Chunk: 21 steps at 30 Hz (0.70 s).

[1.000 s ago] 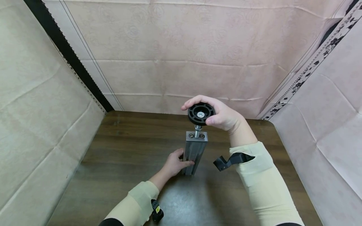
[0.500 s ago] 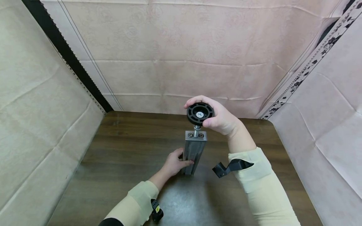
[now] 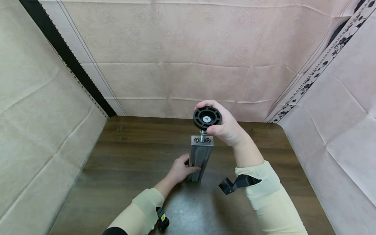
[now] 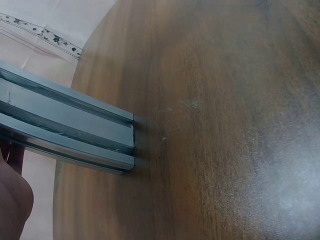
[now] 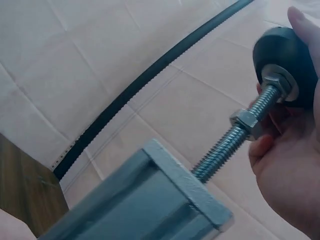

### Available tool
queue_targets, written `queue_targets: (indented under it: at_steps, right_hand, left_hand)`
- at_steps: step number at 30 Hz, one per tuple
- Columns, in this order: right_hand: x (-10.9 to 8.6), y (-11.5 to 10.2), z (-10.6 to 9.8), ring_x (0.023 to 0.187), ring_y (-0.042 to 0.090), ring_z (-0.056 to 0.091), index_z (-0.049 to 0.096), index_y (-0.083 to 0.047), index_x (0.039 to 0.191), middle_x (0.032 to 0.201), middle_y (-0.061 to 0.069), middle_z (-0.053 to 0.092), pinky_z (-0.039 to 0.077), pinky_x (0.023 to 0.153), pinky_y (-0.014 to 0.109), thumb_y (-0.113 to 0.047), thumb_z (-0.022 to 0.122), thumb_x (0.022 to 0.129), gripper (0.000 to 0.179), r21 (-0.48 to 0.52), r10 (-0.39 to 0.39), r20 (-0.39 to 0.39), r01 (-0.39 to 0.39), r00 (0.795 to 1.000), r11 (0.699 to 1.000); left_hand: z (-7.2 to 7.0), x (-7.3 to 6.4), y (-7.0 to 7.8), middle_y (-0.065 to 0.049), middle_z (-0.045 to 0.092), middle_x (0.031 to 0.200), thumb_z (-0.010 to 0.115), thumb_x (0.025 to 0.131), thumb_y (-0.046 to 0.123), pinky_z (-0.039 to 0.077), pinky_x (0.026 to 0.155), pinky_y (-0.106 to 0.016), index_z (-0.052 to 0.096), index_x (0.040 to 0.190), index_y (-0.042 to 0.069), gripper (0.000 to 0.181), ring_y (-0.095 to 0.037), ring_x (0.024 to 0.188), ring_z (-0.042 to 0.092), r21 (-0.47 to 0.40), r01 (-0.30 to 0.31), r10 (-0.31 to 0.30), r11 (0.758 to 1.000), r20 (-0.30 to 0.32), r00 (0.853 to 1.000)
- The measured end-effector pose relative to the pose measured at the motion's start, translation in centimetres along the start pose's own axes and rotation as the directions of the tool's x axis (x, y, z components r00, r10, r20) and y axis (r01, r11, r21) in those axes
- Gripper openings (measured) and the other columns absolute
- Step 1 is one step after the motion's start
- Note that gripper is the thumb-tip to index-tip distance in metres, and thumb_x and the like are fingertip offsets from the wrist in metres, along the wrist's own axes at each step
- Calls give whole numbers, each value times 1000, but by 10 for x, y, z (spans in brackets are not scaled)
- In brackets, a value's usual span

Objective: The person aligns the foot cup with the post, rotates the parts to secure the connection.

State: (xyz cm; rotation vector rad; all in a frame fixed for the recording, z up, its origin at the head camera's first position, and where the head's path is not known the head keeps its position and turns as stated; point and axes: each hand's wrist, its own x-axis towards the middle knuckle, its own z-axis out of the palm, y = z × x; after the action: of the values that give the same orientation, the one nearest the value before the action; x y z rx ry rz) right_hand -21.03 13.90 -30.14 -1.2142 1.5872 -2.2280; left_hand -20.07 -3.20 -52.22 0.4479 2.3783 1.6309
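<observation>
An aluminium profile (image 3: 198, 163) stands upright on the wooden table, its lower end at the tabletop in the left wrist view. My left hand (image 3: 177, 171) grips it near the bottom, thumb and fingers on its sides. From its end plate rises a threaded stud (image 5: 220, 152) with a nut (image 5: 246, 123) partway along. On top of the stud sits a round black levelling foot (image 3: 202, 125). My right hand (image 3: 224, 129) holds the foot's rim between thumb and fingers. Some right fingers are hidden behind the foot.
The brown wooden table (image 3: 141, 143) lies beneath both hands. Pale cloth (image 3: 176, 49) hangs behind it and at both sides. A black mount is strapped to each wrist, the right one (image 3: 238, 183) jutting over the table.
My right fingers curl closer round the foot's rim, and the thumb has slid left along its front. The right wrist and forearm have swung a little lower. The left hand keeps its grip.
</observation>
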Motion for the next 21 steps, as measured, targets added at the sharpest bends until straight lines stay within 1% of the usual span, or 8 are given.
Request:
queue_targets:
  at_steps: [3,6,9,11,14,17,19,21]
  right_hand:
    - [-3,2,5,93,13,52,52,-12,117,111,6,53,46,76,22,-34,82,70,60,-67,-11,-91,5,996,998]
    - [-6,5,12,85,12,53,51,-12,117,107,7,54,47,67,20,-36,83,69,62,-122,-32,-187,9,982,992]
    - [-6,7,20,82,12,54,49,-10,118,105,8,54,47,63,20,-34,83,68,65,-110,-56,-261,28,964,994]
    - [-6,8,25,82,12,55,48,-8,118,105,8,54,48,64,20,-35,84,68,67,-123,-77,-309,41,948,992]
    - [-6,9,33,82,12,56,47,-6,119,105,8,55,48,66,21,-43,83,65,75,-208,-95,-402,10,911,978]
    - [-7,10,40,81,12,58,44,-4,123,107,9,55,49,66,22,-46,81,67,79,-318,-108,-494,-63,863,946]
    - [-8,11,44,80,14,59,43,-5,125,107,9,55,50,65,24,-39,80,71,74,-372,-122,-543,-107,831,922]
    - [-8,13,49,81,16,59,42,-5,126,109,9,55,51,64,25,-28,78,73,68,-426,-161,-577,-127,801,896]
  left_hand:
    - [1,0,0,0,60,114,76,77,35,45,89,-43,63,116,17,45,-21,109,55,-2,5,-5,1000,-2,1000]
    - [1,0,0,0,60,113,76,77,35,45,89,-43,63,116,16,44,-21,108,55,-5,-2,2,1000,-11,1000]
    - [2,0,0,-1,61,112,77,77,33,46,89,-42,64,114,15,43,-21,107,55,-11,-13,13,1000,-23,1000]
    - [2,0,0,-1,61,111,77,77,32,46,88,-42,64,113,15,43,-20,106,56,-14,-19,19,1000,-27,999]
    - [2,0,-1,0,61,111,78,76,31,46,88,-41,65,113,15,42,-19,105,56,-12,-21,20,1000,-30,999]
    - [2,0,-1,2,61,111,78,76,31,46,87,-41,65,113,17,41,-19,105,56,-14,-16,16,1000,-29,999]
    - [2,0,-2,2,61,111,78,76,32,47,87,-41,65,112,17,40,-19,105,56,-15,-14,14,1000,-29,999]
    - [2,1,-2,2,61,111,77,77,32,47,87,-41,65,111,18,39,-19,105,56,-15,-13,13,1000,-27,1000]
